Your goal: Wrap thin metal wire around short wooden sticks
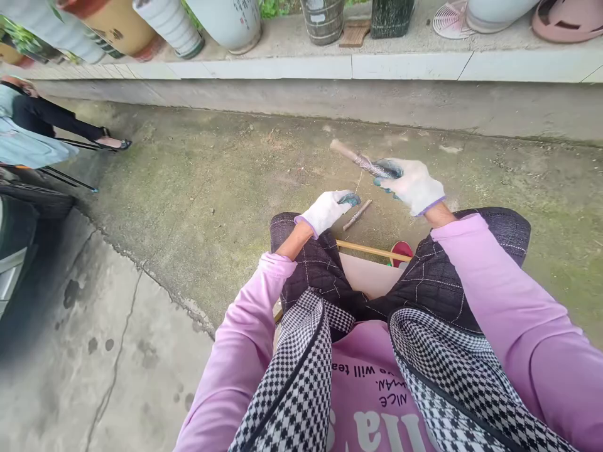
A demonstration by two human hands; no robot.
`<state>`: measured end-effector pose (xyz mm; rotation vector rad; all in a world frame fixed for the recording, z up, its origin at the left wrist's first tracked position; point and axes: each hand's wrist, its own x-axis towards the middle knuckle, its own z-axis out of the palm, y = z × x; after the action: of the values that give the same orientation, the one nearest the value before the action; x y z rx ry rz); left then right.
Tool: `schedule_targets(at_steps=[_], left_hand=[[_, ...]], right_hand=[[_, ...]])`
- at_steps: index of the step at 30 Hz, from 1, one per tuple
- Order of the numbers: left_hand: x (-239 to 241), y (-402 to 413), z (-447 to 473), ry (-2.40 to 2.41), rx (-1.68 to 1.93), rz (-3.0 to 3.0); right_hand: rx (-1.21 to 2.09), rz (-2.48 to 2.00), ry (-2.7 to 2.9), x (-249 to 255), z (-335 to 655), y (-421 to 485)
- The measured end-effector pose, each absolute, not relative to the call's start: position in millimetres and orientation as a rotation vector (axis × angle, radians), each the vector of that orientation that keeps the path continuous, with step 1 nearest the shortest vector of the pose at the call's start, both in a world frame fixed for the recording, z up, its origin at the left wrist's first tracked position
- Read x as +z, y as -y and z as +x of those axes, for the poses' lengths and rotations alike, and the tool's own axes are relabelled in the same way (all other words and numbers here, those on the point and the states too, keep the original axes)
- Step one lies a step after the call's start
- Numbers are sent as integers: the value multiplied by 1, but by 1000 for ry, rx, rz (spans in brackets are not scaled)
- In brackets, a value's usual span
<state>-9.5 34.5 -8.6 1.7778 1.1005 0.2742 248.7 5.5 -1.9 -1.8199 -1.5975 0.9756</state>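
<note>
My right hand (pixel 409 185), in a white work glove with a dark blue-green coating on the fingers, is closed around a stick (pixel 346 150). The stick has a pale bare end, and its middle looks dark and wrapped. From that wrapped part a thin string (pixel 359 182) runs down to my left hand (pixel 332 208). Gloved alike, the left hand has its fingers pinched together on the string. Just beyond its fingertips is a short, thin brown stick (pixel 357 215); whether it hangs from the string or lies on the ground I cannot tell.
Between my knees are a pale board (pixel 365 275), a wooden bar (pixel 362 248) and a red shoe tip (pixel 401 251). Ahead, a low ledge (pixel 301 68) carries several plant pots (pixel 226 22). At left, a person's legs (pixel 61 116) show near a dark vehicle (pixel 14 245).
</note>
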Motion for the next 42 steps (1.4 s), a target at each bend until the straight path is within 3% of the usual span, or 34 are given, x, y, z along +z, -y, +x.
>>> schedule_targets(at_steps=[3, 7, 14, 18, 21, 25, 29, 32, 36, 39, 42], left_hand=[[-16, -29, -18, -1198, 303, 1685], [-23, -32, -26, -1312, 416, 1658], [-25, -37, -18, -1234, 386, 1473], [-27, -40, -11, -1181, 374, 1342], [-26, -38, -11, -1204, 341, 1346], [-18, -29, -11, -1144, 274, 1312], [-14, -25, -9, -1146, 276, 1287], [-18, -28, -8, -1213, 345, 1282], [-25, -32, -11, -1244, 424, 1317], [-30, -36, -14, -1230, 426, 1303], [-35, -40, -16, -1160, 405, 1316]], right_hand=[[718, -2112, 2087, -4, 247, -11], [835, -2133, 2422, -8, 251, -8], [1747, -1618, 2112, -3, 275, 17], [1832, -1489, 1806, 3, 272, 21], [1727, -1457, 1575, -1, 265, 16], [1354, -1699, 1487, -9, 260, 3], [880, -2010, 2011, -11, 261, -4], [797, -2081, 2346, -12, 262, -2], [1154, -1965, 2423, -14, 270, 7], [1601, -1716, 2212, -11, 278, 15], [1831, -1476, 1919, -7, 279, 20]])
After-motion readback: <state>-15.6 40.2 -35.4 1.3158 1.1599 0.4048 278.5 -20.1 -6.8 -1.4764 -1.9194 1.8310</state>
